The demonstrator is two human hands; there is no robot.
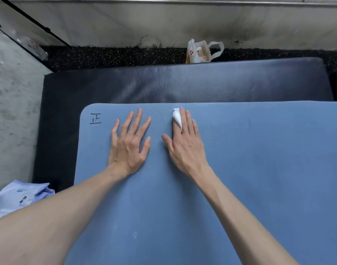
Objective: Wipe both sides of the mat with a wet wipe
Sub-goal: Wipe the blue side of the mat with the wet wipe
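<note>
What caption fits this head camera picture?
Left hand steadies the blue mat while right hand presses a wet wipe.

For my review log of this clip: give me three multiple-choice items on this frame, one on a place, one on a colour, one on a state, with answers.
1. Where is the wipe?
A. under the right hand
B. under the left hand
C. in the bag

2. What colour is the mat being wiped?
A. red
B. blue
C. green

3. How does the left hand lie?
A. in a fist
B. lifted off the mat
C. flat, fingers spread

Answers: 1 A, the white wipe shows beneath the right fingers. 2 B, the top mat is blue. 3 C, the palm rests on the mat with fingers apart.
</note>
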